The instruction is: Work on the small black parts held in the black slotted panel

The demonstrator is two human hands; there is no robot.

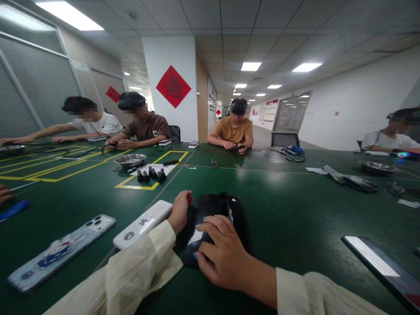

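A glossy black flat object (236, 214) with a strap or clip at its far end lies before me; I cannot tell its kind. My right hand (225, 251) rests over its near part, fingers bent and apart, fingertips touching a whitish patch on the top. Just left of it, my left hand (180, 212) stands on its edge with curled fingers; whatever they hold, if anything, is hidden. Beside that wrist is a white slab-shaped device (144, 223) with a round button-like spot. Farther left lies a phone (61, 253) in a pale blue case with a cartoon figure.
A dark phone-like slab (387, 271) lies at the right. Ahead on the green table are several black fittings (152, 174), a steel bowl (130, 160) and yellow tape (144, 188). Gloves (351, 179) lie at right. Several people wearing headsets sit around; another person's hand (4, 194) shows at left.
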